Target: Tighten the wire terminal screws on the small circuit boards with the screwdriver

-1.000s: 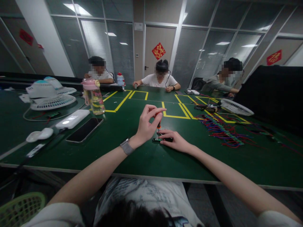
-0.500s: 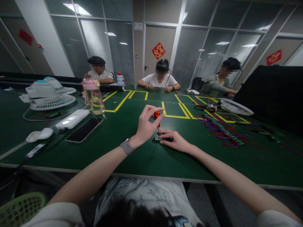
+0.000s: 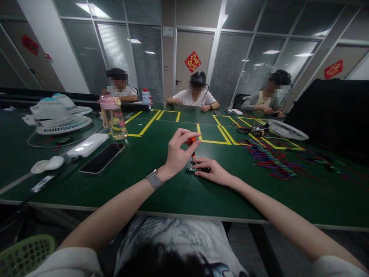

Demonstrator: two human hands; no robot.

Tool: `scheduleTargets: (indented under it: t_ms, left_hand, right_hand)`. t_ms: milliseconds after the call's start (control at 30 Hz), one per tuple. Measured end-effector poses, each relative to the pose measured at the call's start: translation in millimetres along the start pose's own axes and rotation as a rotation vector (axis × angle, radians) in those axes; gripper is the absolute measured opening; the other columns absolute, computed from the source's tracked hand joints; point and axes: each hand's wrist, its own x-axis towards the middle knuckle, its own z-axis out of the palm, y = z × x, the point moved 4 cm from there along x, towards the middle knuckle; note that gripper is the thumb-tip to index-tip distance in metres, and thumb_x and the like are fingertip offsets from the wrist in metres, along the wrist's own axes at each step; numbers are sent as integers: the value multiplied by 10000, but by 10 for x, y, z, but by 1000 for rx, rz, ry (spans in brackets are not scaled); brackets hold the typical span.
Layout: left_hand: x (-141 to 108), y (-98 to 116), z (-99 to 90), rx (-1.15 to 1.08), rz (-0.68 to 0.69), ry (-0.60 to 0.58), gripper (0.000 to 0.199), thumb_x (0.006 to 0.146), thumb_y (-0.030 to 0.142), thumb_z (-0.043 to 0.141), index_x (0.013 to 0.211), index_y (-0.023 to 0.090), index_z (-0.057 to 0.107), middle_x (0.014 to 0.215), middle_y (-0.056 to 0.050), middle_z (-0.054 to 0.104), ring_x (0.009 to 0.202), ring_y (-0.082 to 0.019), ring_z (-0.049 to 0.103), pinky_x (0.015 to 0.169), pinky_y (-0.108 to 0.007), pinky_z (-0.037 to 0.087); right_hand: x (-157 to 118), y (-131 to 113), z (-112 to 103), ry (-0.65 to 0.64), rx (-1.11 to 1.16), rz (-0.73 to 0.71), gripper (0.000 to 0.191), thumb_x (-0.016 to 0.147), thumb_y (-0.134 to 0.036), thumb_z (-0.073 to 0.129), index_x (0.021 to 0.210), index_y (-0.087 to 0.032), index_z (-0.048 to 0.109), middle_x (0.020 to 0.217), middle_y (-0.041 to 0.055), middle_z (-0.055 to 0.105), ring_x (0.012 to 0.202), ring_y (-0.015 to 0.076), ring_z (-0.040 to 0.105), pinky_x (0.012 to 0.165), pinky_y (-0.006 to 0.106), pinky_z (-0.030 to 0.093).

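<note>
My left hand (image 3: 179,151), with a grey watch on its wrist, is closed round the orange-and-black handle of a screwdriver (image 3: 193,144). The screwdriver stands upright, its thin shaft pointing down at a small green circuit board (image 3: 190,169) in a black part flat on the table. Whether the tip sits in a screw is too small to tell. From the right, my right hand (image 3: 212,171) rests low on the table, its fingers gripping the board's black part and its fingertips beside the shaft. Those fingers partly hide the part.
Left of me on the green table (image 3: 161,200) are a phone (image 3: 103,158), a white power strip (image 3: 88,145), a pink-lidded bottle (image 3: 113,119) and white fans (image 3: 62,119). Wired circuit boards (image 3: 271,159) lie to the right, near a black bulk (image 3: 331,127). Three people sit opposite.
My hands and the screwdriver hold nearly the same place. The person at the far right has shifted, and both of that person's hands now show at the table.
</note>
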Motion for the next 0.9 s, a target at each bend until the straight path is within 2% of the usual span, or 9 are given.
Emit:
scheduleTargets:
  t_ms: [100, 233, 433, 600, 800, 900]
  left_hand:
    - [1, -9, -10, 35, 3, -16, 206, 905, 250, 529, 1034, 215, 686, 929, -37, 545, 870, -124, 562, 764, -254, 493]
    - [-7, -41, 0, -13, -6, -61, 306, 949, 201, 415, 1177, 216, 620, 1067, -61, 584, 978, -145, 578, 855, -298, 481]
    - [4, -16, 3, -37, -34, -15, 228, 898, 200, 527, 1089, 205, 652, 1004, -57, 594, 909, -133, 585, 723, -231, 513]
    - [13, -12, -13, 32, -26, -1, 141, 845, 257, 620, 958, 209, 690, 897, -31, 522, 827, -124, 552, 706, -234, 507]
    - [-7, -30, 2, -21, -28, -77, 289, 942, 202, 423, 1137, 223, 637, 1081, -66, 581, 1002, -158, 570, 865, -302, 495]
    - [-22, -46, 27, -99, -66, -84, 285, 938, 202, 440, 1171, 213, 604, 1133, -75, 587, 996, -156, 595, 814, -281, 525]
  right_hand:
    - [-1, 4, 2, 5, 2, 1, 250, 833, -299, 643, 1061, -233, 723, 1245, 105, 635, 1178, 265, 576, 1028, 463, 431]
    - [1, -2, -1, 9, 5, 2, 249, 834, -304, 643, 1057, -227, 724, 1242, 111, 636, 1176, 264, 577, 1025, 458, 433]
    - [-2, -12, -10, 3, 1, 7, 250, 838, -306, 637, 1060, -232, 722, 1246, 108, 633, 1180, 266, 574, 1016, 458, 440]
    - [-4, -5, -9, 11, 12, 5, 242, 833, -300, 645, 1055, -243, 722, 1243, 100, 636, 1174, 265, 579, 1017, 466, 437]
    - [-4, -2, -1, 2, -5, 4, 249, 836, -303, 640, 1059, -229, 723, 1253, 108, 629, 1184, 266, 571, 1026, 458, 431]
    - [-1, -9, -2, -1, -10, 8, 253, 838, -295, 638, 1062, -213, 722, 1249, 116, 630, 1182, 263, 571, 1024, 449, 435]
